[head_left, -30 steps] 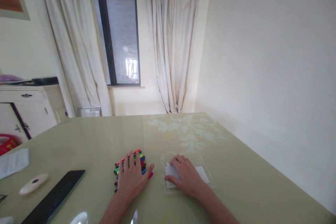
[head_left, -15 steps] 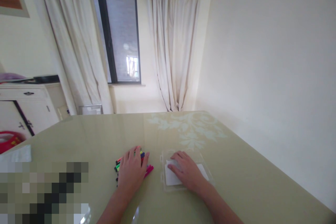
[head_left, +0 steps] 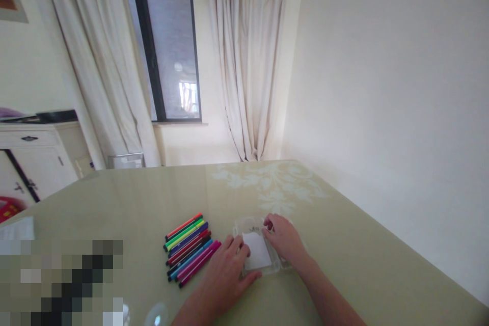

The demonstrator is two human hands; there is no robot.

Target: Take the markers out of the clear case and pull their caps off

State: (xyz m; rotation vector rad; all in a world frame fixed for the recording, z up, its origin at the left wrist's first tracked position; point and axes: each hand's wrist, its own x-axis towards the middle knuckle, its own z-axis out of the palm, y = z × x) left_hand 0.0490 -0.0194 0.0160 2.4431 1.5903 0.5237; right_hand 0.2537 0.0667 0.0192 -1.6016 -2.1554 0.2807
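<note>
A shallow clear plastic case (head_left: 244,225) lies on the table with white paper (head_left: 256,252) in it. My left hand (head_left: 229,270) rests at the case's left side, fingers loosely bent and apart, its thumb stretched along the near edge. At the upper right part of the case, my right hand (head_left: 284,238) has its fingers curled together on the clear plastic; their tips are partly hidden. To the left, several felt-tip pens (head_left: 189,247) in orange, green, yellow, blue, red and pink lie side by side in a slanted row, untouched.
The glossy greenish table (head_left: 133,198) has a pale floral pattern toward its far right. A white wall (head_left: 382,86) runs along the right. Beyond the far edge are curtains (head_left: 252,61) and a window (head_left: 171,51). A white cabinet (head_left: 42,158) stands at left.
My left hand has left the pens and moved right to the case, uncovering the pen row. My right hand has shifted off the paper to the case's upper right, its fingers now curled.
</note>
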